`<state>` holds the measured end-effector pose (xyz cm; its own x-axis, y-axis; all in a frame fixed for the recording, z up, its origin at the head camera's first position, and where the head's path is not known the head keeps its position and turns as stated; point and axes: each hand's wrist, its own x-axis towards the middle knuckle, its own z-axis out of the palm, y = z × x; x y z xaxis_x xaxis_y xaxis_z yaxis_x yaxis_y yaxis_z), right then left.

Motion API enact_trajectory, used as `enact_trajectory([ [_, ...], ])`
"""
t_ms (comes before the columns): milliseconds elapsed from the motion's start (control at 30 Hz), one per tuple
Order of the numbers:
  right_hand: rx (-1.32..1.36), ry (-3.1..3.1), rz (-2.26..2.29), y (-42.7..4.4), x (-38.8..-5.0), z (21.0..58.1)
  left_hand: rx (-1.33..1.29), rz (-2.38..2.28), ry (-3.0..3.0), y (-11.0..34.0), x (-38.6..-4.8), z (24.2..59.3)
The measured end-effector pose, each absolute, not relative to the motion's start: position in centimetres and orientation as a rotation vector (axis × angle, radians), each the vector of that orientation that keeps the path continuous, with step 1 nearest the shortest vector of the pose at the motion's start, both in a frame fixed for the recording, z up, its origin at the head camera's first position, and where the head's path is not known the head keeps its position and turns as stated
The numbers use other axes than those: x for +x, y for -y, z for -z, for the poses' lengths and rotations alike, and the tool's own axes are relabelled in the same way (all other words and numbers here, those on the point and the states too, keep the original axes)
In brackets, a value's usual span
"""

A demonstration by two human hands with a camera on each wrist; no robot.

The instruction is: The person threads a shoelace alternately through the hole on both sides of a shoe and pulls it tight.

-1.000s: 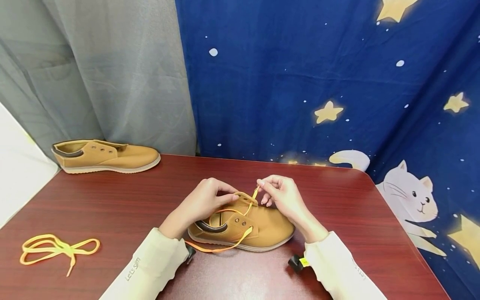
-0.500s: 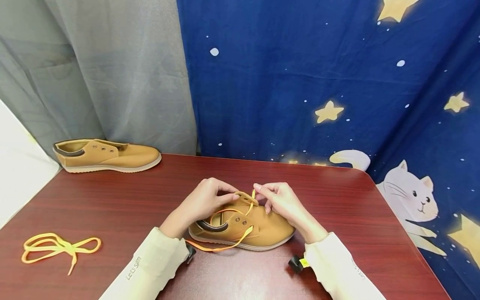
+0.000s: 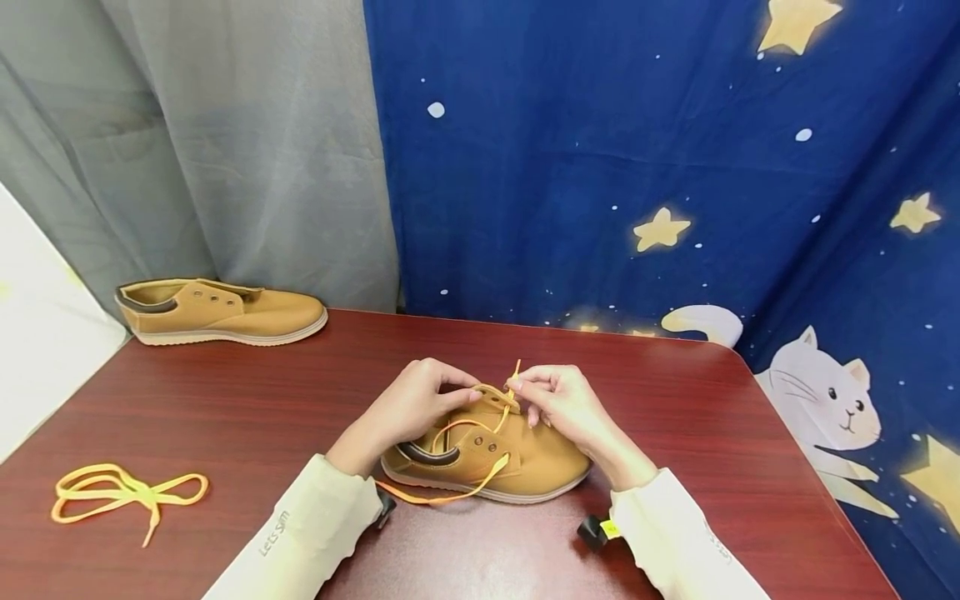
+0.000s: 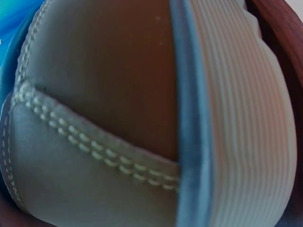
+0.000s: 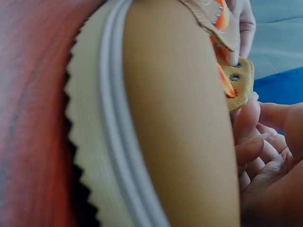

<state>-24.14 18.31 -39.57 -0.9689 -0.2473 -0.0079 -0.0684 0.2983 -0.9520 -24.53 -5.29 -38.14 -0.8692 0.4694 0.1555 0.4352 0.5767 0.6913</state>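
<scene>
A tan shoe [image 3: 551, 454] stands on the table, toe to the right. My left hand [image 3: 408, 408] pinches the edge of its far eyelet flap between thumb and fingers. An orange-yellow lace [image 3: 483, 483] runs through an eyelet on each flap, one end trailing beside the sole. My right hand [image 3: 570, 404] pinches the lace's other part just above the far flap, its tip sticking up past the fingers. In the right wrist view the lace enters the end hole of the flap [image 5: 244, 78], fingertips against it. The left wrist view shows only the shoe's side [image 4: 94, 118] and sole.
A second tan shoe [image 3: 232, 317], with no lace in its eyelets, stands at the table's back left. A bundled yellow-orange lace [image 3: 123, 493] lies at the front left. Grey and blue curtains [image 3: 525, 167] hang behind the table [image 3: 247, 400].
My right hand has lowered slightly toward the flap and holds the lace closer to it, with the tip now showing above the fingers. My left hand keeps its hold on the flap.
</scene>
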Motion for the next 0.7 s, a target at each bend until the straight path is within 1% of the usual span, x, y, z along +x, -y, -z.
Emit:
enact_trajectory([
  [233,-0.317,-2.454,1.732,-18.4,-25.1,38.1,0.784,-1.172,-2.768,5.1,-24.5,38.3],
  [700,-0.404,-2.626,1.676,-19.1,-26.9,33.3,0.785,-1.174,-2.775,5.3,-24.4,38.2],
])
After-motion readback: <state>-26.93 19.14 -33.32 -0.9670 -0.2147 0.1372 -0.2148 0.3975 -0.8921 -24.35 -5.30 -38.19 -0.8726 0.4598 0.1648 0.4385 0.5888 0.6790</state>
